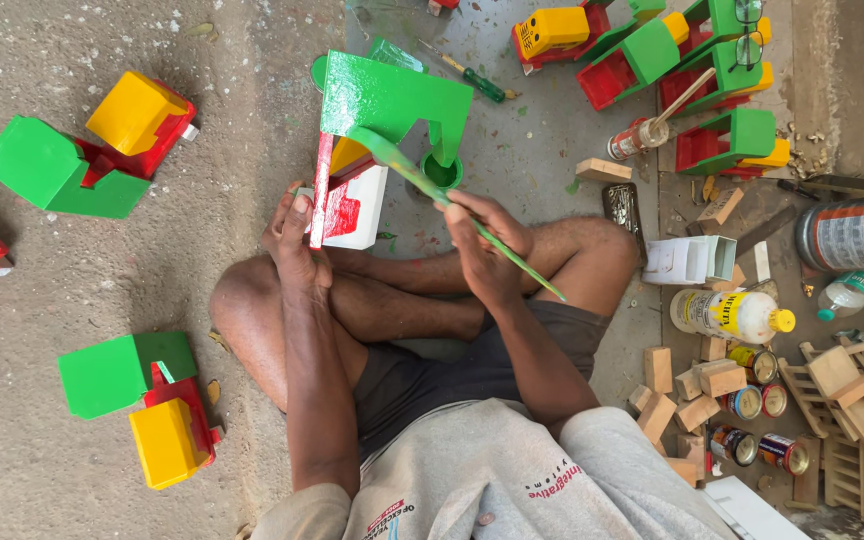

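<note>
I sit cross-legged on the floor. My left hand [294,235] grips the red edge of a wooden toy truck [372,130], holding it tilted up so its wet green-painted panel faces me. My right hand [487,245] holds a green-smeared paintbrush [452,205], whose tip rests on the lower edge of the green panel. A small pot of green paint [441,170] stands on the floor just behind the truck, between it and my right hand.
Finished green, red and yellow toy trucks lie at the left [87,145] and lower left [147,405], more at the top right [682,60]. A screwdriver [467,72], paint tins [760,400], a glue bottle [732,315], wood blocks [687,400] and unpainted wooden frames [852,420] crowd the right.
</note>
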